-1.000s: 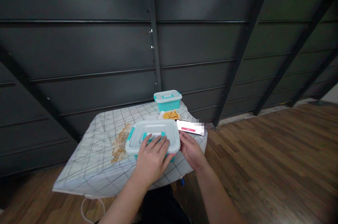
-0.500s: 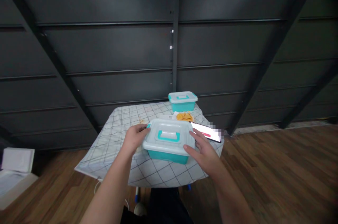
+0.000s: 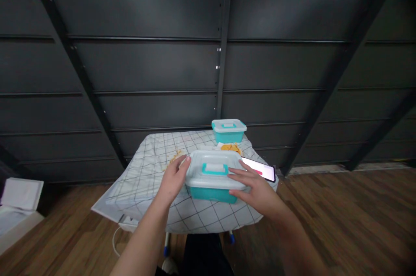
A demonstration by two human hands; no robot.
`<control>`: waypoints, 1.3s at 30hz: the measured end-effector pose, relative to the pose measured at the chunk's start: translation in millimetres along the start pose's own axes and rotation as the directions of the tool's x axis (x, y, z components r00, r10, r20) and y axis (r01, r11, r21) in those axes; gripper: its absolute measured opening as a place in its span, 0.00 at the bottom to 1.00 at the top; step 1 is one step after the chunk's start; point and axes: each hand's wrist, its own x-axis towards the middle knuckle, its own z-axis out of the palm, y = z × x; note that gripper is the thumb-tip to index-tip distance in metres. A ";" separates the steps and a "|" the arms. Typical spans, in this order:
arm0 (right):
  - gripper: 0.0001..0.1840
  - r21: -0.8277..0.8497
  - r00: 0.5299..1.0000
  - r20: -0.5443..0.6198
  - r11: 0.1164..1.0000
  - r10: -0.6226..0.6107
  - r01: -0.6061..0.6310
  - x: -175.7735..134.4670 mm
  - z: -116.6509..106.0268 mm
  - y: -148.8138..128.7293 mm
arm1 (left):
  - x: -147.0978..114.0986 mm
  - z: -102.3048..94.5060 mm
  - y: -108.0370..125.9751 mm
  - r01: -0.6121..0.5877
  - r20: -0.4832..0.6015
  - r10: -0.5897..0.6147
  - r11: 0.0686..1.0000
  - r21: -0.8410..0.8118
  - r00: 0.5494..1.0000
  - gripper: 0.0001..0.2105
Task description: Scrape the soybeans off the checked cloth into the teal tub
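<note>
A teal storage box [image 3: 212, 194] with a pale, translucent lid [image 3: 198, 180] and a teal carry handle [image 3: 215, 169] stands near the front of a cloth-covered table. My left hand [image 3: 173, 180] grips the left end of the lid, thumb and fingers close together at its edge. Over the right end lies my right hand [image 3: 255, 187], its fingers spread across the lid's top and its thumb low at the front rim. The lid sits on the box. Both end latches are hidden by my hands.
Behind stands a second lidded teal box [image 3: 229, 136]. Orange chips [image 3: 231, 147] lie in front of it, with a lit phone [image 3: 260, 169] to the right. Yellowish bits [image 3: 175, 155] lie left on the checked cloth [image 3: 156, 150]. A dark panelled wall [image 3: 156, 68] rises behind.
My left hand has shifted along the lid's left end and covers the latch that showed before. My right fingers have slid further over the lid. The cloth has drawn off the table's front-left corner.
</note>
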 end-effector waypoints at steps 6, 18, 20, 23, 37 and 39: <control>0.15 0.018 0.973 -0.202 0.993 -0.111 0.117 21.7 -11.1 -20.8 | -16.2 1.4 19.5 -0.479 0.298 0.416 0.858 0.184 0.859 0.28; 0.13 0.436 0.802 -0.114 0.755 0.587 -0.490 19.8 -22.3 19.1 | -11.0 11.9 11.6 -0.389 -0.143 0.400 0.916 0.096 0.905 0.16; 0.15 0.533 0.781 -0.059 0.681 0.622 -0.503 13.1 -16.1 20.8 | -12.6 11.5 10.9 -0.371 -0.182 0.383 0.923 0.097 0.906 0.16; 0.17 0.636 0.810 -0.001 0.626 0.586 -0.452 4.6 -4.0 19.1 | -12.9 16.3 4.4 -0.356 -0.206 0.370 0.929 0.105 0.906 0.16; 0.17 0.913 0.898 0.008 0.363 0.440 -0.186 20.0 10.4 -8.8 | -2.1 25.3 -29.3 -0.083 -0.380 0.084 0.996 0.021 0.921 0.23; 0.19 0.932 0.915 0.013 0.327 0.404 -0.158 25.0 16.4 -9.1 | 1.9 22.1 -33.3 -0.057 -0.383 0.066 0.998 0.035 0.921 0.23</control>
